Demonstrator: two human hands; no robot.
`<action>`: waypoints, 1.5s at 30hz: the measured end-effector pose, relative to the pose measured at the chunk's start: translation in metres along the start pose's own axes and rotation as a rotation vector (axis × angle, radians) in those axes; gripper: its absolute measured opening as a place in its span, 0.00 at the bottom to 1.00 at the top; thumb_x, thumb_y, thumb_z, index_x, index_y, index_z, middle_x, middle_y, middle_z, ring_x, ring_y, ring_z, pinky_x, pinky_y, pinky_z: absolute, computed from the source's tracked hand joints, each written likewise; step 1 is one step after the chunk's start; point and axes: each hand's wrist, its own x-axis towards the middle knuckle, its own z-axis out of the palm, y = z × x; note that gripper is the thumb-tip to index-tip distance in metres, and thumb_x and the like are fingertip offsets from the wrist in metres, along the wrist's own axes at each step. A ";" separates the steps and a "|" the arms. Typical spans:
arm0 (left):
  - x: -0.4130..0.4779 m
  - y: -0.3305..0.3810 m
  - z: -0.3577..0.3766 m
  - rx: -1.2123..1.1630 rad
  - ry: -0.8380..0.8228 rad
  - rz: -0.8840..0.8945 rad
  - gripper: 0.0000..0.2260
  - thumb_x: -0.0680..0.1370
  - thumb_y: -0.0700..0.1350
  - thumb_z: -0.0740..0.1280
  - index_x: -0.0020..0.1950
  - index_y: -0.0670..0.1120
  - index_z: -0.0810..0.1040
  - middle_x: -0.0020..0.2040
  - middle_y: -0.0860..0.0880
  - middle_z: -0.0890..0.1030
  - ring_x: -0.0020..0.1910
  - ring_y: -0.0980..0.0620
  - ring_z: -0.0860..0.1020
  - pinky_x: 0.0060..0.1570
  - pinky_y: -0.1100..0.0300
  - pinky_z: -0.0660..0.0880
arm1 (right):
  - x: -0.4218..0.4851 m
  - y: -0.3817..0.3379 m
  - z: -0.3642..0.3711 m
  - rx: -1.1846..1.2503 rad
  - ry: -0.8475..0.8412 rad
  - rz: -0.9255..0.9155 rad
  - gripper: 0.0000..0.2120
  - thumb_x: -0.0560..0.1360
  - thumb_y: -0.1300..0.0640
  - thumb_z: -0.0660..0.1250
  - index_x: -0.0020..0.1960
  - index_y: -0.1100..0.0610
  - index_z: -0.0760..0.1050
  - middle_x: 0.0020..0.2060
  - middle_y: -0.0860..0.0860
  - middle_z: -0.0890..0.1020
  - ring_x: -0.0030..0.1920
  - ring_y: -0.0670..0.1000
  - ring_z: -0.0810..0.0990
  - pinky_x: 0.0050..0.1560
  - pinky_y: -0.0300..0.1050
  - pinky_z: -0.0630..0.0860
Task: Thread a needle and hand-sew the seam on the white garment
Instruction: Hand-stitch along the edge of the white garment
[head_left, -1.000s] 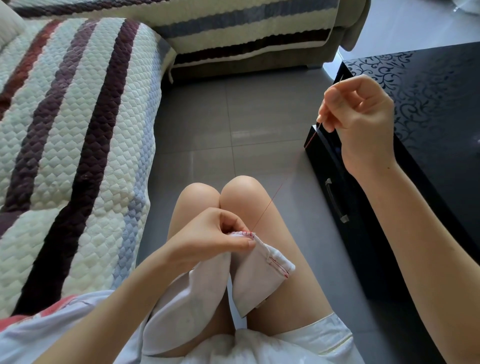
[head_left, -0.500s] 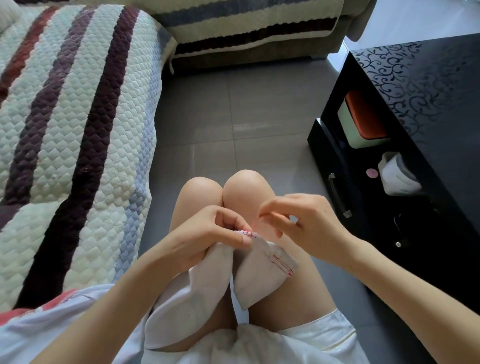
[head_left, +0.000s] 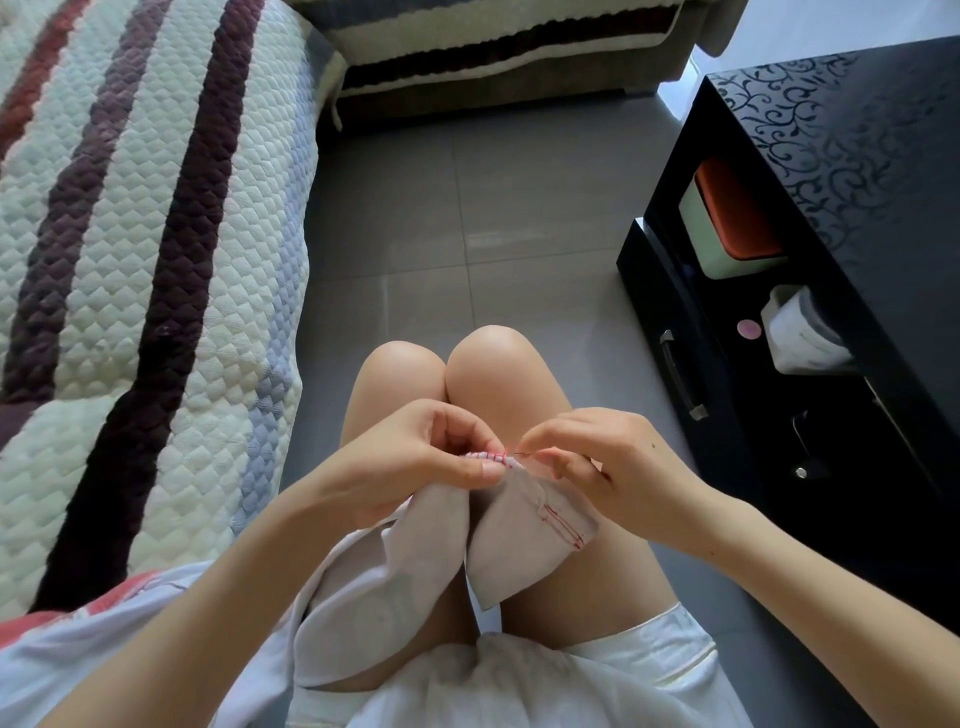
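Note:
A white garment (head_left: 519, 540) hangs over my lap, folded along a seam (head_left: 491, 457) stitched in red thread. My left hand (head_left: 415, 462) pinches that seam edge between thumb and forefinger. My right hand (head_left: 608, 467) is just right of it, fingertips closed on a thin needle (head_left: 522, 455) that points at the seam end. A short bit of red thread shows at the needle. More red stitching (head_left: 563, 525) marks the garment's lower right corner.
A quilted striped sofa cover (head_left: 130, 270) fills the left. A black cabinet (head_left: 857, 156) stands at the right, its open shelf holding an orange-lidded box (head_left: 727, 223) and a white roll (head_left: 800, 332). Grey tiled floor (head_left: 467, 234) lies ahead of my knees.
My right hand came down from high at the right, where it held the thread taut, to the seam beside my left hand. The left hand kept its pinch on the seam.

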 end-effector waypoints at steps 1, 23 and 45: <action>0.000 0.000 0.000 0.002 0.002 -0.001 0.06 0.63 0.47 0.75 0.37 0.47 0.85 0.37 0.48 0.81 0.38 0.56 0.77 0.40 0.67 0.74 | 0.001 0.000 0.000 -0.003 -0.009 0.000 0.11 0.74 0.59 0.59 0.47 0.57 0.81 0.39 0.47 0.83 0.39 0.44 0.76 0.44 0.26 0.67; 0.002 0.000 0.001 -0.050 -0.042 -0.012 0.02 0.67 0.40 0.73 0.36 0.46 0.84 0.36 0.49 0.80 0.37 0.57 0.76 0.39 0.69 0.73 | -0.001 -0.004 0.002 0.226 -0.021 0.036 0.10 0.76 0.57 0.60 0.48 0.51 0.80 0.41 0.33 0.77 0.42 0.36 0.75 0.46 0.30 0.70; -0.007 0.001 0.011 -0.129 -0.055 0.017 0.05 0.68 0.36 0.69 0.35 0.46 0.82 0.33 0.49 0.77 0.34 0.57 0.75 0.37 0.69 0.72 | -0.007 -0.016 0.010 0.572 -0.023 0.171 0.04 0.75 0.55 0.63 0.47 0.48 0.76 0.42 0.44 0.82 0.42 0.44 0.81 0.44 0.37 0.76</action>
